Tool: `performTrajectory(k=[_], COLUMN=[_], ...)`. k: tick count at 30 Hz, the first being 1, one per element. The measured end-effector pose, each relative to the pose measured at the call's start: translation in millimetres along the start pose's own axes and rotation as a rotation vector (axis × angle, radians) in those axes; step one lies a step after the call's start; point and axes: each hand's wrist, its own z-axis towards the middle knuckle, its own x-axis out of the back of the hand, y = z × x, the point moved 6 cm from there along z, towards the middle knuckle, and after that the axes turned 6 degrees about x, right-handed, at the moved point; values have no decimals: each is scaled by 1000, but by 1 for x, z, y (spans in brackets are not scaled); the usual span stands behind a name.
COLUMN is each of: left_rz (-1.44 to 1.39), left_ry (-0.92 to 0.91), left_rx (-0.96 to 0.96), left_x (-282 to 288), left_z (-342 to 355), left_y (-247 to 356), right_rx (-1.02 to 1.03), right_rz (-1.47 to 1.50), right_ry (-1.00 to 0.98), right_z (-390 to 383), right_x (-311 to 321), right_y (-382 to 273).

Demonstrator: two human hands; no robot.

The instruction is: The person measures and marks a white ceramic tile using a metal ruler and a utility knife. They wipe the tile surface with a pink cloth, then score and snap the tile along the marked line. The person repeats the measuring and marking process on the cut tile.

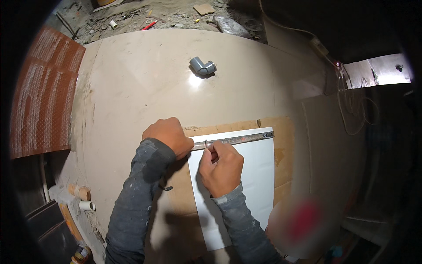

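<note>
White sheet [246, 185] lies flat on a piece of brown cardboard [283, 145], on the big beige surface [132, 88]. A long metal ruler [239, 139] lies across the sheet's top edge, running left to right, slightly tilted up at its right end.

Left hand [169, 135] at the sheet's top left corner, knuckles up, fingers curled down, pressing on the ruler's left end; grip closed over it, forearm in a grey sleeve coming up from the lower edge.

Right hand [222, 167] just below the ruler, over the sheet's upper left part, back of hand to camera, wrist bent slightly left. Fingers pinched together on a thin pointed tool [206, 144], its tip at the ruler's lower edge. Kind of tool too small to tell.

Grey pipe elbow [202, 66] sits well above the sheet, alone on the surface. Rubble on the floor [145, 15] beyond the surface's far edge. Rust-red mesh panel [44, 88] far left of the sheet.
</note>
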Motion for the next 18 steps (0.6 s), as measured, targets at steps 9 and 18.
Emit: performTrajectory(k=[9,18], left_rz=[-14,-27], left_ry=[-25,-7], left_rx=[5,-30], left_x=[-3,1], left_z=[-1,-5], left_y=[-1,4], right_rx=[28,7], right_rz=[-14,14], right_ry=[-2,-11], right_z=[2,4], right_x=[2,2], right_y=[-1,0])
